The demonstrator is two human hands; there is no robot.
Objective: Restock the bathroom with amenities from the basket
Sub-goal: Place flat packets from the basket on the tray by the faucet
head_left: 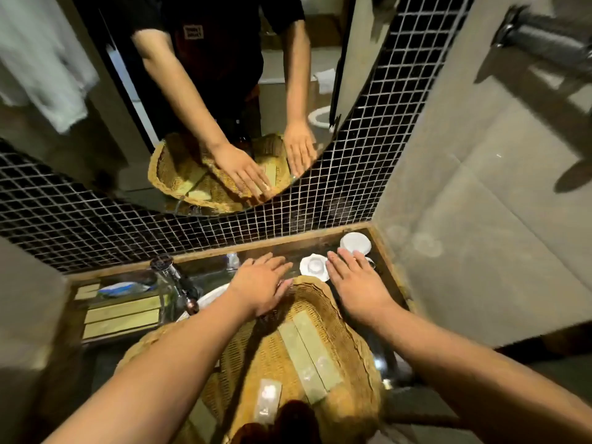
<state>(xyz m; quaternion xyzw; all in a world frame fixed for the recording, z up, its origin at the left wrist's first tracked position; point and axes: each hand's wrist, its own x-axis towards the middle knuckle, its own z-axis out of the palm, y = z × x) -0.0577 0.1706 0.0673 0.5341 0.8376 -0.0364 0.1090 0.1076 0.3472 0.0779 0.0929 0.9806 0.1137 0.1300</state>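
Your wicker basket (307, 347) sits on the dark tabletop (221, 270) right in front of you, tilted up toward the wall, its far rim just under your hands. Inside it lie several flat pale-green packets (307, 354) side by side along the bottom, plus one small clear-wrapped packet (267, 400) near your end. Your left hand (261, 282) is flat, palm down, fingers (272, 261) spread and empty, resting over the basket's far rim. Your right hand (358, 283) is also flat and spread, holding nothing, just right of the rim; its fingertips reach toward the white cups. One upturned white cup (315, 266) stands between your two hands, touching or nearly touching the right fingers; cannot tell which. A second white cup (355, 242) sits behind it in the back right corner. A small clear bottle (232, 259) stands by the back wall, left of your left hand. Further left is the chrome tap (174, 280) over a white sink (211, 298), mostly hidden by your left forearm. Left of the tap a wooden tray (80, 318) holds more pale-green packets (123, 315) stacked flat and a blue-and-white wrapped item (123, 288) behind them. Above, the round mirror (96, 116) on the black tiled wall (368, 161) reflects both hands and the basket. A dark hair dryer (544, 40) hangs on the right wall, blurred.
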